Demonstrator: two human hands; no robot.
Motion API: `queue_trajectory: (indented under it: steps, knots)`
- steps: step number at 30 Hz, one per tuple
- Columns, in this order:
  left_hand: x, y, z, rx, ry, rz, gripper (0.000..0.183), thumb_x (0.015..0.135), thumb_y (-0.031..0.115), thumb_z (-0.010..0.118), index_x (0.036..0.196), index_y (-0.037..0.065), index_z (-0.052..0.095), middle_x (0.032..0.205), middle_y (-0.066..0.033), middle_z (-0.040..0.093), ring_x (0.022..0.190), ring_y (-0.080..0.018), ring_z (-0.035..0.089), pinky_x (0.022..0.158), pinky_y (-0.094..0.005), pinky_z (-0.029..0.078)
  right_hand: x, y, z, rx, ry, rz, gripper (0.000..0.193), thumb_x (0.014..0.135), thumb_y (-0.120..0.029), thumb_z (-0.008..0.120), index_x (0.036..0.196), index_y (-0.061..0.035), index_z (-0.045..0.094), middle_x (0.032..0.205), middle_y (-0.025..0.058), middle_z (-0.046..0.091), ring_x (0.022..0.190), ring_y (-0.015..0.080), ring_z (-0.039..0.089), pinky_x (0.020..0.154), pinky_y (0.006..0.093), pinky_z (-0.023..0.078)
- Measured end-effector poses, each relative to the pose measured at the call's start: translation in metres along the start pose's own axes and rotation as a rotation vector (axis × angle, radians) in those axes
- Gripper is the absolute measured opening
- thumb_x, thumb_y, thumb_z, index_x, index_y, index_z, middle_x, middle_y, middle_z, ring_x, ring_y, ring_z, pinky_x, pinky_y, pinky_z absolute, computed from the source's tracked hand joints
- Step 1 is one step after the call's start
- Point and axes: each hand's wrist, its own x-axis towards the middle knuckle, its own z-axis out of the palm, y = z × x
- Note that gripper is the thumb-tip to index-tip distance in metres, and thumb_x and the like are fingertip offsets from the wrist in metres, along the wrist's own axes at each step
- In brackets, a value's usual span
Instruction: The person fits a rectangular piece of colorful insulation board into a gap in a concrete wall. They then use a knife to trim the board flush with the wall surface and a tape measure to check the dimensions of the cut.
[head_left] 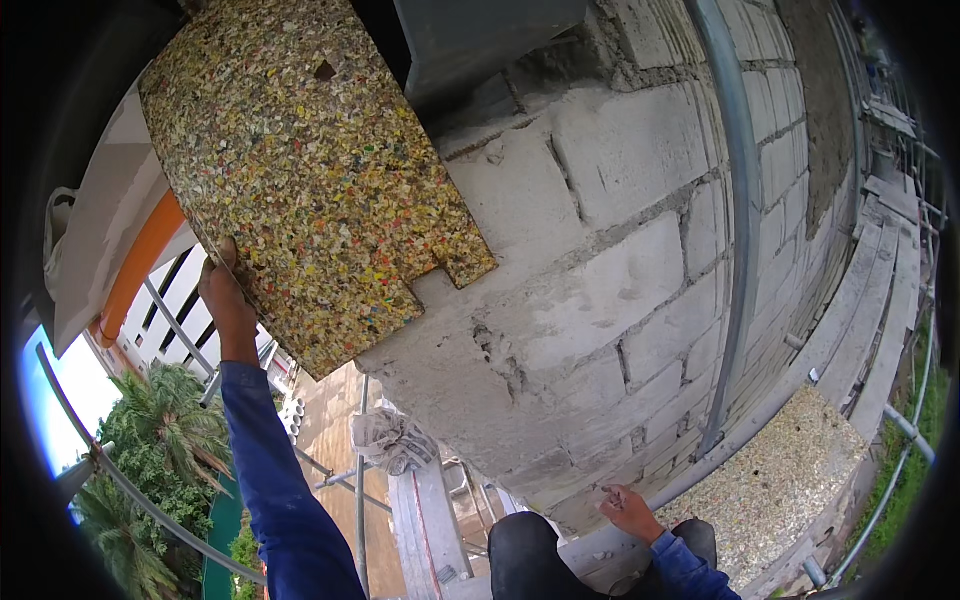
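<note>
A large stiff board (310,180) of pressed multicoloured chips is held up against the corner of the block wall (620,320). It has a small notch in its lower right edge and a dark hole near the top. My left hand (228,305) grips the board's left edge, arm raised, its fingertips partly hidden by the board. Low down beside my knee, my right hand (632,512) has its fingers curled together close to the wall's foot. Whatever lies between those fingers is too small to name.
A grey metal pole (740,220) runs up along the wall. Another chip board (775,480) lies by my right knee, with scaffold planks (870,300) beyond it. Above the held board juts a dark grey panel (480,45). Scaffold tubes (170,520) and palm trees (165,430) are at left.
</note>
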Motion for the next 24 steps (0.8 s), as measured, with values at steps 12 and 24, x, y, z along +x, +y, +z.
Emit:
queue_trajectory:
  steps: [12, 24]
  knots:
    - [-0.006, 0.001, 0.001, -0.01, 0.009, -0.024, 0.031, 0.097, 0.022, 0.07, 0.116, -0.002, 0.063, 0.102, -0.0063, 0.07, 0.085, -0.0143, 0.067, 0.076, -0.0313, 0.055, -0.029, -0.016, -0.029, -0.056, 0.052, 0.052, 0.06, 0.089, -0.034, 0.077, 0.13, 0.0065, 0.059, 0.092, 0.0143, 0.072, 0.083, 0.018, 0.069, 0.071, 0.0331, 0.054]
    - [-0.007, 0.006, 0.014, 0.006, 0.041, 0.017, 0.036, 0.097, 0.022, 0.069, 0.118, -0.006, 0.061, 0.102, -0.0076, 0.069, 0.086, -0.0137, 0.063, 0.079, -0.0307, 0.052, 0.008, 0.01, -0.063, 0.051, 0.015, 0.064, 0.058, 0.093, -0.03, 0.075, 0.133, 0.0083, 0.056, 0.096, 0.0141, 0.072, 0.084, 0.0158, 0.068, 0.072, 0.0311, 0.053]
